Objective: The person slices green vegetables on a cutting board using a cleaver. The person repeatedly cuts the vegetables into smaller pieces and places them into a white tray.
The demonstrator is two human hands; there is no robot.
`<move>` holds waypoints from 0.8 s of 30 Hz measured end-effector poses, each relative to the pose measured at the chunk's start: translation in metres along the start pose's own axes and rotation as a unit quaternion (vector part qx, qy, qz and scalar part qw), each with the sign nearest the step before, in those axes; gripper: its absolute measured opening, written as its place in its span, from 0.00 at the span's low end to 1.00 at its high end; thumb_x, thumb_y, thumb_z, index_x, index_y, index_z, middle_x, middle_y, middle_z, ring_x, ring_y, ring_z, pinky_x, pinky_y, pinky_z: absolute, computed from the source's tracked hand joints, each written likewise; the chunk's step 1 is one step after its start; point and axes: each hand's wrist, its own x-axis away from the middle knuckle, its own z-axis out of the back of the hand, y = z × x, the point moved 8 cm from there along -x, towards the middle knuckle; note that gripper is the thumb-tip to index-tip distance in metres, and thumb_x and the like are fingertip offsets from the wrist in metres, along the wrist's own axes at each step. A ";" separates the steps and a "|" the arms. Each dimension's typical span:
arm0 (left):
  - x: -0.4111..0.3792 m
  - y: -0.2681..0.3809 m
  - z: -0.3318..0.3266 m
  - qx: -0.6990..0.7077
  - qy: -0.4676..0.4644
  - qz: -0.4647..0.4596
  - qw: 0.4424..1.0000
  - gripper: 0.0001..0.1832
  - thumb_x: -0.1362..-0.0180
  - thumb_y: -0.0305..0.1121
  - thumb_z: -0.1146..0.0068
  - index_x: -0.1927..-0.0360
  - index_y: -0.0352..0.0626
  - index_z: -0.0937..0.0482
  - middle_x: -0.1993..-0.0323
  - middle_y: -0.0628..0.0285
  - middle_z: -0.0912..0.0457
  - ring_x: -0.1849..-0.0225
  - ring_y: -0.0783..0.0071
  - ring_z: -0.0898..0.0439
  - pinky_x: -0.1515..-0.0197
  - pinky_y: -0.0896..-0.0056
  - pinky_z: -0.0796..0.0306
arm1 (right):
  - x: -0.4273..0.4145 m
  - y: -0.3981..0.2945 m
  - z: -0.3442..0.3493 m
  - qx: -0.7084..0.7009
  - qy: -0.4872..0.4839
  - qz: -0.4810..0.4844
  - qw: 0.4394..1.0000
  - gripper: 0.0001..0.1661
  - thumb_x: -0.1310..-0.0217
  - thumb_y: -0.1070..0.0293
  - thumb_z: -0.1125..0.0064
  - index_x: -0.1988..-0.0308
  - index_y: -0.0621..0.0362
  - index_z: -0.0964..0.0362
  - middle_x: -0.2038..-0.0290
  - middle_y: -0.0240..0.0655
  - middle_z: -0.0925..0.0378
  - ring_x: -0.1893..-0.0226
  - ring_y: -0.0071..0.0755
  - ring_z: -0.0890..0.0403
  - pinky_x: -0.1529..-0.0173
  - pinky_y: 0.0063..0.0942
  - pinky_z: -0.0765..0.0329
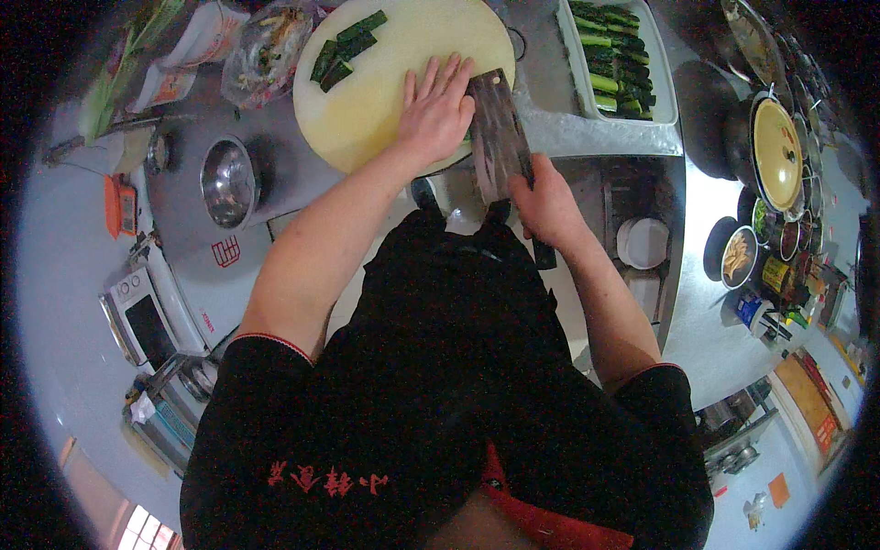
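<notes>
My left hand (436, 113) lies with fingers spread on a round, pale yellow cutting board (371, 117), right beside the blade of a cleaver (496, 127). A small bit of green shows near the heel of this hand; what is under the palm is hidden. The cleaver's dark handle is gripped by my right hand (546, 203), and its wide blade reaches over the board's right edge. Several dark green cut pieces, apparently cucumber (347, 48), rest on the far left of the board. To the right, a white rectangular tray (663, 103) holds rows of similar green strips (612, 62).
A steel bowl (228, 182) and a plastic bag of scraps (265, 58) stand left of the board. On the right-hand counter are a pot with a yellow lid (777, 155) and a bowl of pale slices (738, 258). Plates (646, 243) sit on a shelf below.
</notes>
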 end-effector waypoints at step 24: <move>0.003 -0.012 0.002 -0.024 0.007 -0.023 0.999 0.37 0.22 0.49 0.63 0.16 0.42 0.47 0.15 0.53 0.45 0.14 0.52 0.51 0.14 0.43 0.63 | -0.010 -0.002 -0.016 -0.029 -0.011 -0.007 0.999 0.18 0.26 0.60 0.44 0.54 0.66 0.34 0.74 0.44 0.22 0.84 0.40 0.20 0.80 0.40 0.24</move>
